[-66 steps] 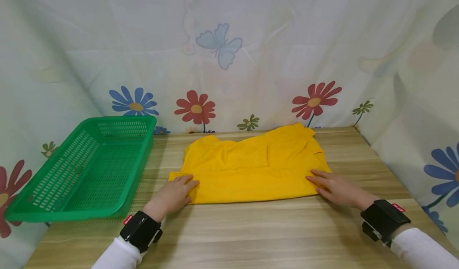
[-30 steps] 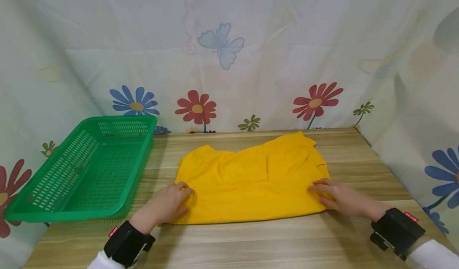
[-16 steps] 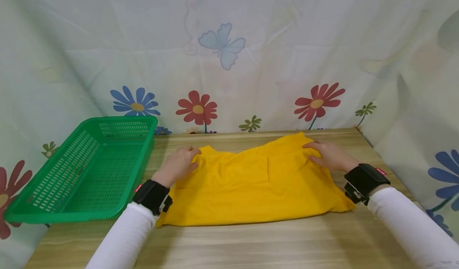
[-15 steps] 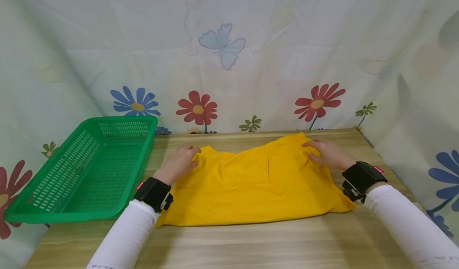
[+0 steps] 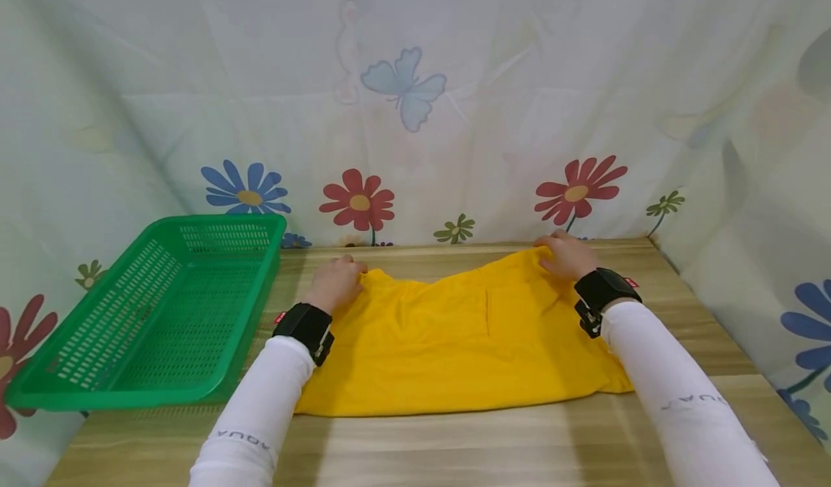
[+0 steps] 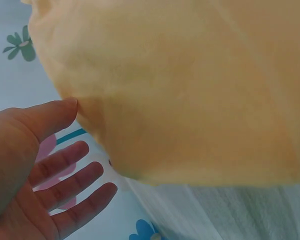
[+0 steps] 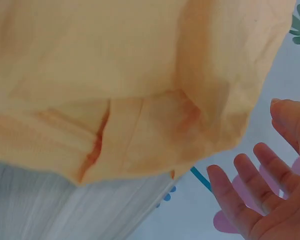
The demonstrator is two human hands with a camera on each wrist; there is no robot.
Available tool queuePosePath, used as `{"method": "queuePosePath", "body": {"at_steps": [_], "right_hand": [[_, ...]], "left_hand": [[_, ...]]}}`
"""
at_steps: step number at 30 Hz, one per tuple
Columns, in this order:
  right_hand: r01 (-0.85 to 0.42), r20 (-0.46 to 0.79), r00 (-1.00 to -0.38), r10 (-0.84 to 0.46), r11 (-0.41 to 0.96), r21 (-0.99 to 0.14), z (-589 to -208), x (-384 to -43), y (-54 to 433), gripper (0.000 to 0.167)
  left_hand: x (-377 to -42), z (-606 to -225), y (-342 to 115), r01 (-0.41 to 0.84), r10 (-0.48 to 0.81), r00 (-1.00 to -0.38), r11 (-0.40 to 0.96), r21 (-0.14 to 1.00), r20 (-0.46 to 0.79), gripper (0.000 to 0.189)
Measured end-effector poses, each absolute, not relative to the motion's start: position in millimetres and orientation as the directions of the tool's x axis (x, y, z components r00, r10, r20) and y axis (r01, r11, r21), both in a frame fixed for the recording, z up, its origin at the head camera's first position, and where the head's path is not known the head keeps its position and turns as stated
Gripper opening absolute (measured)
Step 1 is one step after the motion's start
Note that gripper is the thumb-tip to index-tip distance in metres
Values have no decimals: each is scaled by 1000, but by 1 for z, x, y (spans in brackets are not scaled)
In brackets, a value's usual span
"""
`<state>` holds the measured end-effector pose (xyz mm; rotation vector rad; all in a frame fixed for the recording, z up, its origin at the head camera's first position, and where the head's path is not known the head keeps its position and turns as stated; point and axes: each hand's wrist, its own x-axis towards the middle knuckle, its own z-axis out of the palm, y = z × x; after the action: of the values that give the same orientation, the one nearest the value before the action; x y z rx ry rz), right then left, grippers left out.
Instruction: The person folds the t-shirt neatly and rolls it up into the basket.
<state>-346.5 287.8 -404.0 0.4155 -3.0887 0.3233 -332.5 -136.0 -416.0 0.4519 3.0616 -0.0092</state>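
A folded yellow garment [image 5: 428,343] lies flat on the table, its far edge uneven and a short vertical slit near its middle. At its far left corner my left hand [image 5: 337,281] pinches the edge. In the left wrist view the thumb [image 6: 60,112] meets the cloth, the forefinger is hidden, and three fingers stretch out below. My right hand [image 5: 569,256] reaches the far right corner. The right wrist view shows its fingers [image 7: 272,172] extended and its thumb beside the garment edge [image 7: 245,130], with a narrow gap between.
A green plastic basket [image 5: 152,314] with slotted sides stands to the left on the wooden table [image 5: 454,447]. Directly behind the garment hangs a flower-printed curtain [image 5: 487,133], which also closes in both sides.
The garment was first drawn nearer. Both hands then left its near side for its far corners. Over the last half second the right hand has moved farther and inward, and the left slightly inward.
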Motion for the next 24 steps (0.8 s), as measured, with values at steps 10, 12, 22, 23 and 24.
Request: {"method": "queuePosePath", "body": {"at_steps": [10,12,22,23,24], "right_hand": [[-254,68,-967,-246,947,-197,-426,-358,279,35],[-267,86,-963,-256,948,-175,-431,-358,280,31],[-268,102,-962,-254,950,-159,-438,-361,283,13],[-260,91,-965,-248,952,-160,-438,-361,282,11],[-252,80,-967,-242,955,-157,-439,-361,281,10]], "left_hand": [[-342,-430,-132,266,267,-961,964,22,-72,31],[-343,-434,-132,257,258,-964,966,30,-70,30],[-348,-439,-132,275,281,-959,955,110,-43,18],[-348,-439,-131,275,281,-959,955,114,-45,16],[-348,-439,-130,275,282,-959,954,119,-45,15]]}}
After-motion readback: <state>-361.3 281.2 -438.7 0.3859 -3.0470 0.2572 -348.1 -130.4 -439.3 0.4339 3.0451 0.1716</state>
